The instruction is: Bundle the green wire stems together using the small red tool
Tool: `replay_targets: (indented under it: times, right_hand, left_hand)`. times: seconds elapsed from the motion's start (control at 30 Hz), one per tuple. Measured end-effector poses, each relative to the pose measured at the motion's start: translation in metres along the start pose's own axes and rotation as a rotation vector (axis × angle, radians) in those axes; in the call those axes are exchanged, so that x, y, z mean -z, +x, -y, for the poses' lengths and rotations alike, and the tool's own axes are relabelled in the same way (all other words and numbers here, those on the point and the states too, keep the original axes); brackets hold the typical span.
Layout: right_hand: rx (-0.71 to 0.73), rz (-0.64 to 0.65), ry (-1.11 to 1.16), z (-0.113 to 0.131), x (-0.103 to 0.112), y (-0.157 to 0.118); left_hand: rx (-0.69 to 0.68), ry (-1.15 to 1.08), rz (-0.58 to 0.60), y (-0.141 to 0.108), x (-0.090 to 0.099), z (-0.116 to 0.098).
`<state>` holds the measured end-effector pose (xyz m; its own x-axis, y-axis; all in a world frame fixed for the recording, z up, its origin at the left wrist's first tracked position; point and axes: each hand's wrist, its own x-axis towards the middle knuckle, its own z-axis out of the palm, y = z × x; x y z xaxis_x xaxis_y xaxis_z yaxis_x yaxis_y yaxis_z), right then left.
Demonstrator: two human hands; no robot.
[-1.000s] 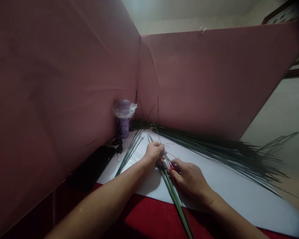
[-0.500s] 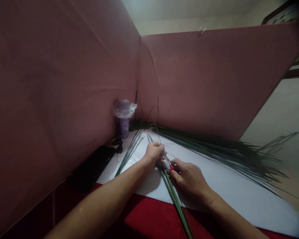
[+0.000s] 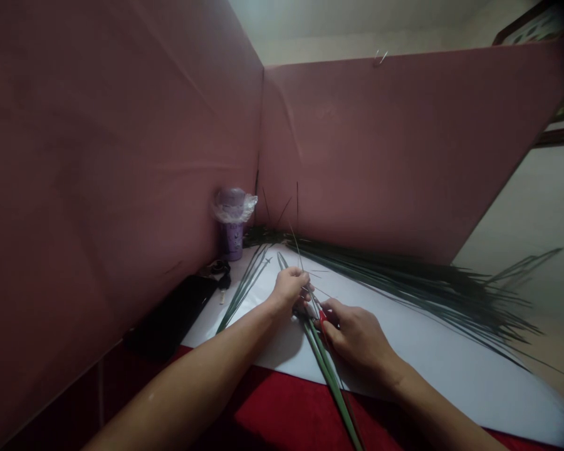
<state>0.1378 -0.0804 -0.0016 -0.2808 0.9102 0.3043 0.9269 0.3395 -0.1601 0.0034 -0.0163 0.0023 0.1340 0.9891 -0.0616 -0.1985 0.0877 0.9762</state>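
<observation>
My left hand [image 3: 292, 287] is closed in a pinch around long narrow green leaves, with a thin stem-like strip [image 3: 296, 241] sticking up from its fingers. My right hand [image 3: 355, 329] grips red-handled scissors [image 3: 323, 317], whose metal blades point up and left close to my left fingertips. The fingers partly hide the blades and the leaf ends. Below both hands, the green leaves [image 3: 328, 369] run down over the front edge of the white board [image 3: 282, 354] toward me.
A large bundle of long leaves [image 3: 404, 272] lies along the back right. Several strips [image 3: 244, 288] lie left. A purple cup [image 3: 234, 235] with plastic wrap stands in the corner, near keys [image 3: 222, 282] and a black flat object [image 3: 181, 313]. Pink partitions [image 3: 380, 144] enclose the back and left.
Almost nothing differs. Both hands stay in place, and the thin strip above my left hand has shifted very slightly.
</observation>
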Motion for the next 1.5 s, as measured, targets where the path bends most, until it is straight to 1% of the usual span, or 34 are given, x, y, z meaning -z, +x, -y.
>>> replay_targets:
  times: [0.4, 0.97, 1.5]
  right_hand:
    - [0.006, 0.006, 0.022, -0.0009, -0.0002, 0.0008]
    - [0.029, -0.009, -0.003, -0.0019, -0.0035, -0.0010]
    - [0.032, 0.001, -0.004, -0.0005, -0.0015, 0.0000]
  left_hand:
    - [-0.010, 0.010, 0.002, 0.0002, -0.0004, 0.0010]
    - [-0.005, 0.017, -0.006, 0.0011, -0.0004, 0.0019]
    - [-0.006, 0.023, 0.004, -0.0013, -0.0013, 0.0004]
